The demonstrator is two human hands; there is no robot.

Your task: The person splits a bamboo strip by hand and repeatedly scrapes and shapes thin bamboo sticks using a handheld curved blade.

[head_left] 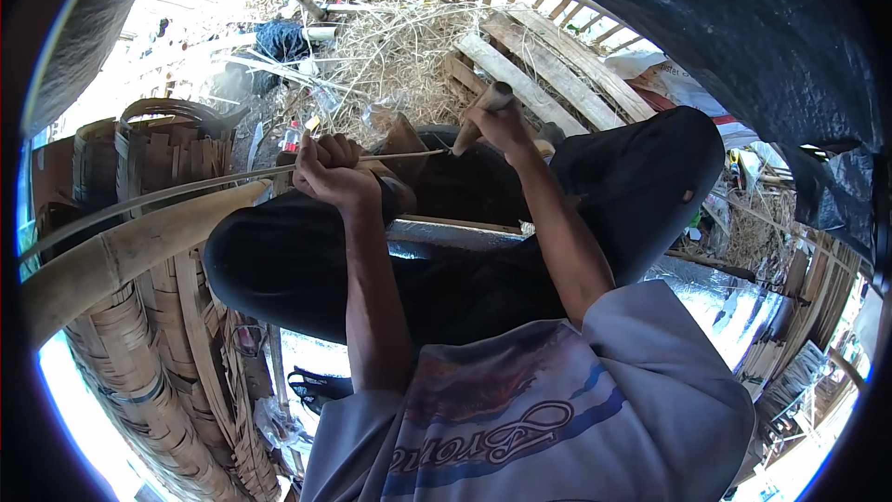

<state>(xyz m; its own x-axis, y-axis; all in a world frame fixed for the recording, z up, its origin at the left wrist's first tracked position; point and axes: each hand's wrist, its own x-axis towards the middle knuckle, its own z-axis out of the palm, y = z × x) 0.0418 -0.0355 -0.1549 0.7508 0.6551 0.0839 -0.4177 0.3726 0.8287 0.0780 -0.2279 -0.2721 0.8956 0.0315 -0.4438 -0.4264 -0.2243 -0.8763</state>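
Observation:
My left hand [328,170] is closed in a fist around a long thin bamboo strip [177,193]. The strip runs from the far left, through the fist, and on to the right over my lap. Its thin right end [409,155] comes up to the lower tip of a thick, tapered wooden handle [497,96]. Around that handle my right hand [502,128] is wrapped, holding it tilted with the broad end up and away. Whether a blade extends from it cannot be made out against the dark lap.
On the left, a thick bamboo pole [139,237] slants past my knee above stacked rolls of woven bamboo [149,390]. Ahead lie a heap of shavings [400,46] and wooden planks [548,65]. A dark tarp [762,37] hangs at upper right.

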